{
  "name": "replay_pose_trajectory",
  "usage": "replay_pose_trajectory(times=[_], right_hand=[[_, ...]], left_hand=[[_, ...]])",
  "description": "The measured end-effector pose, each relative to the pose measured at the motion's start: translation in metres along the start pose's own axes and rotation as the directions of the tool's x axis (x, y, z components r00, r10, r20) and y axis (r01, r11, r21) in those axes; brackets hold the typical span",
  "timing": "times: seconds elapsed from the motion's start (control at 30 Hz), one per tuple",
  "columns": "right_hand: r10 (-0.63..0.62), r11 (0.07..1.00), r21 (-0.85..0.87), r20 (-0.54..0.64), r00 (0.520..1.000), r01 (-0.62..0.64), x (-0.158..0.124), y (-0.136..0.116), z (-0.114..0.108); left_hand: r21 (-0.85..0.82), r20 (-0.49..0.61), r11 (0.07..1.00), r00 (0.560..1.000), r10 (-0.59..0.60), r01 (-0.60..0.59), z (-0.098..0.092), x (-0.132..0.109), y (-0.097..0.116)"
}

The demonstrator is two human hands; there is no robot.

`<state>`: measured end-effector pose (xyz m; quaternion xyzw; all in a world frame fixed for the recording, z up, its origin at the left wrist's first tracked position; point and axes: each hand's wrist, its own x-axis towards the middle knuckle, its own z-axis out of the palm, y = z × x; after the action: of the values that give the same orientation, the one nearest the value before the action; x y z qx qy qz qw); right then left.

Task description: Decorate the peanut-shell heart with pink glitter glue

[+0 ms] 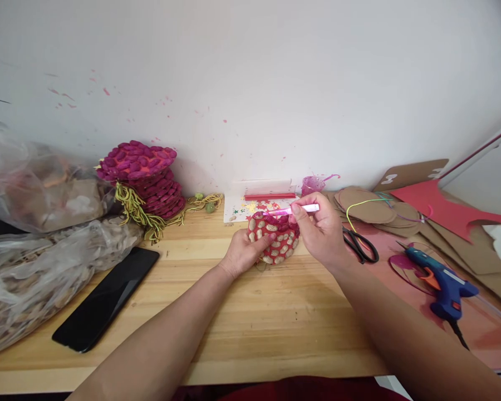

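Observation:
A red disc covered with peanut shells (280,245) is in my left hand (247,250), the thumb lying over its face. Shells along the disc's far edge are magenta, while the nearer ones keep their tan colour. My right hand (320,227) pinches a paintbrush (311,208) with a white handle. Its pink-stained front part reaches left over the magenta shells; the bristles are too small to make out clearly. Just behind the disc lies a white sheet (229,211) with small gold, red and green star shapes on it.
A stack of magenta shell-covered discs (140,161) with yellow-green yarn stands back left. Plastic bags (45,267) and a black phone (106,298) lie left. To the right are a pink-stained cup (312,185), scissors (363,248), cardboard circles (363,205) and a blue glue gun (446,287).

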<state>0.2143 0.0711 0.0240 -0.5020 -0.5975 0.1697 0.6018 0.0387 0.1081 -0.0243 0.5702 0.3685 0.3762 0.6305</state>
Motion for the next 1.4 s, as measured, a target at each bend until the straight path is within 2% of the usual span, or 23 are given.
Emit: replay_pose_trajectory(times=[0.2,0.37,0.57,0.7,0.83,1.03,1.13,1.23,1.4], right_hand=[[-0.105,0.99,-0.092,0.052,0.993,0.109,-0.0029,-0.0065,0.0017],[-0.093,0.992,-0.084,0.024,0.995,0.094,-0.0018,-0.0043,0.0012],[-0.183,0.973,-0.13,0.055,0.982,0.189,-0.0021,-0.0062,0.0024],[-0.145,0.982,-0.116,0.02,0.989,0.146,-0.0004,-0.0022,0.0007],[-0.133,0.989,-0.065,0.044,0.99,0.136,-0.0024,-0.0018,0.0022],[-0.139,0.982,-0.129,0.021,0.99,0.14,-0.0007,0.0007,0.0014],[-0.125,0.986,-0.108,0.011,0.992,0.125,0.0008,0.0022,-0.0005],[-0.122,0.991,-0.056,0.038,0.992,0.124,-0.0006,-0.0012,0.0004],[-0.146,0.986,-0.069,0.046,0.988,0.149,-0.0013,-0.005,0.0024]], left_hand=[[0.014,-0.01,1.0,1.0,-0.011,0.011,-0.0004,0.0008,-0.0009],[-0.005,-0.018,1.0,1.0,-0.008,0.008,-0.0005,0.0014,-0.0014],[0.017,-0.016,1.0,1.0,-0.021,0.021,-0.0003,0.0007,0.0005],[-0.033,-0.028,0.999,1.0,-0.01,0.01,0.0002,0.0015,-0.0003],[-0.003,-0.001,1.0,1.0,-0.006,0.006,0.0004,0.0003,0.0002],[-0.03,-0.02,0.999,1.0,-0.01,0.009,0.0003,0.0011,-0.0003],[-0.056,-0.015,0.998,1.0,0.003,-0.003,0.0006,0.0017,-0.0009],[-0.04,-0.001,0.999,1.0,-0.017,0.017,0.0008,0.0012,-0.0008],[0.014,-0.009,1.0,1.0,-0.02,0.02,0.0009,0.0002,0.0003]])
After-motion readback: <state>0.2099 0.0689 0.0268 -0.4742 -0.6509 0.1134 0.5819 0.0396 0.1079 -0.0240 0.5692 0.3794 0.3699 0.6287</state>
